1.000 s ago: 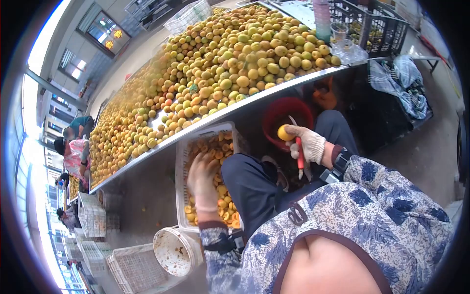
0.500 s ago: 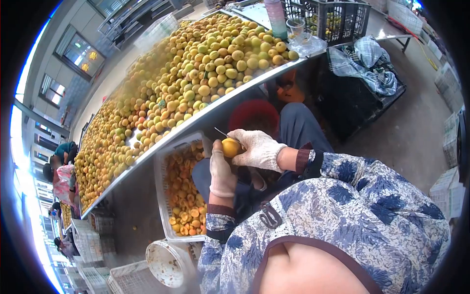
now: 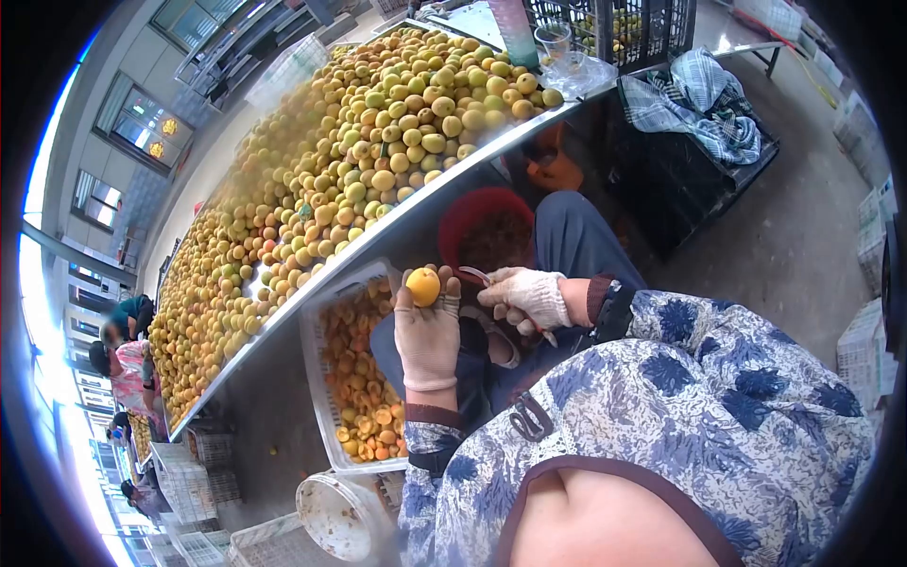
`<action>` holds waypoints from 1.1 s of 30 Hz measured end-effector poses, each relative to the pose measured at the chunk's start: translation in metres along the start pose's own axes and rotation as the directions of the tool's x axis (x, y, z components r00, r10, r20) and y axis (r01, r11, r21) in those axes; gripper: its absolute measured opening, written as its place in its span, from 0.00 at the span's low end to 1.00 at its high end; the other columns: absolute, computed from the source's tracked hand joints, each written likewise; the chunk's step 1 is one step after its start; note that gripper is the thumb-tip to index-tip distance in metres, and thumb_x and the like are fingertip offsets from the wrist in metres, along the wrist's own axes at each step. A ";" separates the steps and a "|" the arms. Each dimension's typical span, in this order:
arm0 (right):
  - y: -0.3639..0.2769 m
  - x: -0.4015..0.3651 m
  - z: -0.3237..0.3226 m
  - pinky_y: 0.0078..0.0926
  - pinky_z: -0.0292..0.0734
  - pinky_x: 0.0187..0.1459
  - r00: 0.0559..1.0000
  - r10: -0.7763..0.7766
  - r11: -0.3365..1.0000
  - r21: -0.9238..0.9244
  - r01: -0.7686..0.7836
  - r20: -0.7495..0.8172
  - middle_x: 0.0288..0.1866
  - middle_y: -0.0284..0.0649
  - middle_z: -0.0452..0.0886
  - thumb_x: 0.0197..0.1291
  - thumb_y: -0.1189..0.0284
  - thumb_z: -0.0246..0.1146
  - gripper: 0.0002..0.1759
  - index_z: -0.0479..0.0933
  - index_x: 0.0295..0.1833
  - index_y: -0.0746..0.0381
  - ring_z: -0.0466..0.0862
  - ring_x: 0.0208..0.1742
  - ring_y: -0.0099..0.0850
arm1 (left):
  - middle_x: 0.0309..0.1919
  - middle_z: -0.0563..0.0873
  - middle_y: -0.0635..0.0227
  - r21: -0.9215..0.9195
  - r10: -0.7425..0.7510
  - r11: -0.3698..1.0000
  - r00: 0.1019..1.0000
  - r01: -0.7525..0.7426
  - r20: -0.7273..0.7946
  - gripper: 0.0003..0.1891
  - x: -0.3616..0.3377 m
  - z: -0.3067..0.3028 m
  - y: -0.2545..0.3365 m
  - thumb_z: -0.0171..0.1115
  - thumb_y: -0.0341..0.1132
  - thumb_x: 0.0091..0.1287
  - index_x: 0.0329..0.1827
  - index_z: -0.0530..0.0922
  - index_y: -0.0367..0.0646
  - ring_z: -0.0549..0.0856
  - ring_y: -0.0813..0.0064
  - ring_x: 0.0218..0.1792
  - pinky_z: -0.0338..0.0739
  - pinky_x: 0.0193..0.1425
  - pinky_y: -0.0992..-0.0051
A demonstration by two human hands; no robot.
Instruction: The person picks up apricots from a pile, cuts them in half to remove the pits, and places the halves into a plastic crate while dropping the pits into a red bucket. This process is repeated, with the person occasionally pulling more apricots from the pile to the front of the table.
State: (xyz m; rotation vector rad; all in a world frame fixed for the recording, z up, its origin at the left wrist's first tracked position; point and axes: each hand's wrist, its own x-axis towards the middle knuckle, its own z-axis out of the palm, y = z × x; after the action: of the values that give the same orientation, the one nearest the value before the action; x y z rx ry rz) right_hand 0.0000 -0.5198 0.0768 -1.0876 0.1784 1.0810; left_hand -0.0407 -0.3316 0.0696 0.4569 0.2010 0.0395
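My left hand (image 3: pixel 427 342), in a pale glove, holds a yellow apricot (image 3: pixel 423 286) up at its fingertips. To its right, my gloved right hand (image 3: pixel 526 300) is closed around a small hand tool with a curved metal tip (image 3: pixel 475 275); the tool's other end shows below the fist. The two hands are apart. Below and left of my left hand stands a white crate (image 3: pixel 326 416) of halved apricots (image 3: pixel 364 378). A red basin (image 3: pixel 453 222) with brownish bits in it sits beyond my hands, under the table edge.
Whole apricots (image 3: pixel 378 142) are heaped on the long metal-edged table (image 3: pixel 354 255). A black crate (image 3: pixel 652 33), a cup (image 3: pixel 554 40) and a bottle stand at its far end. A checked cloth (image 3: pixel 699 104) lies on a black box. A white bucket (image 3: pixel 326 515) is near the crate. People work at left.
My right hand has drawn away from the apricot to the right with the tool, its tip now turned differently. My left hand keeps the apricot, now more exposed.
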 end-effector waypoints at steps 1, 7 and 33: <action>0.001 0.004 -0.003 0.16 0.57 0.12 0.998 0.037 0.998 0.057 -0.039 0.046 0.22 0.28 0.70 0.69 0.66 0.60 0.04 0.73 0.46 0.51 0.63 0.13 0.16 | 0.59 0.79 0.52 -0.004 0.001 1.000 1.000 -0.001 0.001 0.24 -0.002 -0.001 0.000 0.42 0.49 0.81 0.62 0.71 0.36 0.79 0.57 0.61 0.78 0.64 0.58; -0.014 -0.008 0.020 0.18 0.57 0.11 0.990 -0.143 0.973 0.181 0.143 -0.009 0.24 0.30 0.71 0.67 0.70 0.61 0.05 0.73 0.46 0.53 0.65 0.13 0.17 | 0.60 0.80 0.52 0.450 -0.053 0.889 0.996 0.079 -0.070 0.33 -0.005 -0.008 -0.005 0.34 0.57 0.80 0.65 0.70 0.34 0.81 0.57 0.60 0.76 0.63 0.58; -0.011 0.013 0.017 0.29 0.77 0.55 0.647 -0.746 0.377 -0.700 0.606 0.158 0.47 0.52 0.83 0.53 0.76 0.62 0.39 0.63 0.74 0.63 0.85 0.50 0.42 | 0.54 0.79 0.62 0.253 -0.170 0.957 0.980 0.139 0.104 0.26 0.004 -0.019 -0.016 0.60 0.47 0.71 0.65 0.71 0.39 0.77 0.66 0.60 0.69 0.70 0.66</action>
State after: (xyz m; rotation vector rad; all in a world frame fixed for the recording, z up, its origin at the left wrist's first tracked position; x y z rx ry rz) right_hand 0.0091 -0.4991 0.0850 -1.7511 -0.5883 0.2184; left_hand -0.0407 -0.3377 0.0450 0.6863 0.1186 -0.1694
